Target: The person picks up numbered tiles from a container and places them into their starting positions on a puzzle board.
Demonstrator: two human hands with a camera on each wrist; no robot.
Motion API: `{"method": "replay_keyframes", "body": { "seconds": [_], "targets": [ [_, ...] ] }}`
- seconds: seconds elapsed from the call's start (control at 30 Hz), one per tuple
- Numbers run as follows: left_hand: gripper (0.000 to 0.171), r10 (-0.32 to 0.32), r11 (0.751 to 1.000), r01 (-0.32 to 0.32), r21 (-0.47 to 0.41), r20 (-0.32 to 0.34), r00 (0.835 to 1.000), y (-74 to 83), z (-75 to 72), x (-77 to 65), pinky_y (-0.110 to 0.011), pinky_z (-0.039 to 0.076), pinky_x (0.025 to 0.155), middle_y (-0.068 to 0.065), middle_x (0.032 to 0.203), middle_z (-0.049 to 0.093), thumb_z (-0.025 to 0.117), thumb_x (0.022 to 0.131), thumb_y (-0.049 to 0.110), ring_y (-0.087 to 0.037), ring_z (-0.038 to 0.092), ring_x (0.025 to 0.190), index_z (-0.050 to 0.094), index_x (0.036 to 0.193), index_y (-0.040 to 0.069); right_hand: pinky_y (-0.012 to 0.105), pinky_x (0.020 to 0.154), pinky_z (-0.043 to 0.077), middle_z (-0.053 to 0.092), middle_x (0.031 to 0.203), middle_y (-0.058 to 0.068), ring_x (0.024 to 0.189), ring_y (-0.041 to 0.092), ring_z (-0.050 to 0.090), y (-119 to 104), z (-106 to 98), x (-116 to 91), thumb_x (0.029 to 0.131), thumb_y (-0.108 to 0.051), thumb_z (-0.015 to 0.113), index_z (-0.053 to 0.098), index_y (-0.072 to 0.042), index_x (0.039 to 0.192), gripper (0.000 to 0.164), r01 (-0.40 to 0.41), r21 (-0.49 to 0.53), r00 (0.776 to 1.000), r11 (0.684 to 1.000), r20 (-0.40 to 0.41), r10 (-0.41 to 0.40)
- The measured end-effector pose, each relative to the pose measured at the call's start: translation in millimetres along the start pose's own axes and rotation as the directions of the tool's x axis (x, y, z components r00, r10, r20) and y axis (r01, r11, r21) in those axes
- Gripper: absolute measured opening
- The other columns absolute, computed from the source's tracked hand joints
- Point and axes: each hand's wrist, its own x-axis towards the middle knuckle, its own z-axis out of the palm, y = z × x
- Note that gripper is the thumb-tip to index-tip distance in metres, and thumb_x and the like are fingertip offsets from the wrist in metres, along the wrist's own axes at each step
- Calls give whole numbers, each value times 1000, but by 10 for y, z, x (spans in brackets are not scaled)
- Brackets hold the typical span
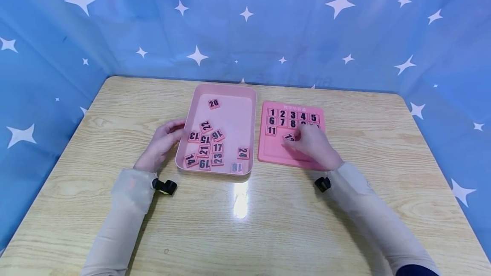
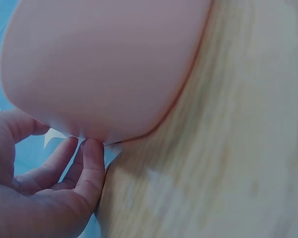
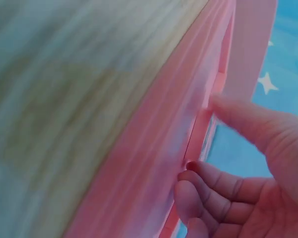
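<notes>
My right hand (image 1: 315,143) is over the pink number board (image 1: 274,148), thumb and fingers pinching a number tile (image 1: 289,138) that looks like 12, tilted. In the right wrist view, that tile (image 3: 201,133) appears edge-on between the thumb and fingertips, close to the board. Tiles 1 to 5 fill the board's top row, the 6 row lies below, and tile 11 (image 1: 271,130) starts the third row. Fingers of my left hand (image 1: 161,142) touch the left wall of a pink tray (image 1: 234,114); in the left wrist view, its fingertips (image 2: 93,148) rest against that wall.
Loose number tiles lie in the tray, several bunched at its near left, with 20 (image 1: 213,104) near the back and 24 (image 1: 243,153) at the right. The wooden table (image 1: 215,233) meets a blue star-patterned curtain (image 1: 238,33) behind.
</notes>
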Motion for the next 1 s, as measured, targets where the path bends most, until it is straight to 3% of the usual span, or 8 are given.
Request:
{"method": "replay_keyframes", "body": {
  "seconds": [0.2,0.33,0.53,0.73,1.0],
  "targets": [
    [52,6,1000,-6,-1,-1,1000,-4,-7,6,-15,44,84,-7,116,52,54,85,0,-9,50,98,41,135,-8,28,56,44,59,68,7,57,16,48,-57,-10,67,80,-20,74,63,-1,82,23,14,-16,999,1000,48,-13],
    [52,4,1000,-4,-2,4,1000,0,-11,4,-16,44,84,-6,115,52,55,85,1,-9,50,98,41,135,-8,31,63,47,62,77,10,66,19,54,-75,4,88,80,-14,73,62,2,90,21,24,18,998,1000,54,-24],
    [52,6,1000,-6,-8,5,1000,10,-10,2,-16,45,83,-5,114,52,55,85,1,-9,50,97,41,135,-8,33,65,48,58,79,11,72,23,54,-69,12,97,78,-4,72,55,0,86,19,18,71,999,997,44,-21],
    [52,7,1000,-7,-4,6,1000,7,-15,4,-16,45,83,-5,113,52,56,85,1,-9,50,97,41,135,-8,34,69,53,61,82,13,77,25,59,-54,27,152,78,2,69,57,-1,79,12,57,94,998,994,36,-60],
    [52,5,1000,-5,-2,6,1000,5,-12,2,-15,44,83,-4,114,52,55,86,1,-9,49,98,41,135,-8,38,74,53,64,84,17,80,29,61,-50,30,211,78,4,68,61,2,83,8,86,108,995,990,42,-91]
  ]
}}
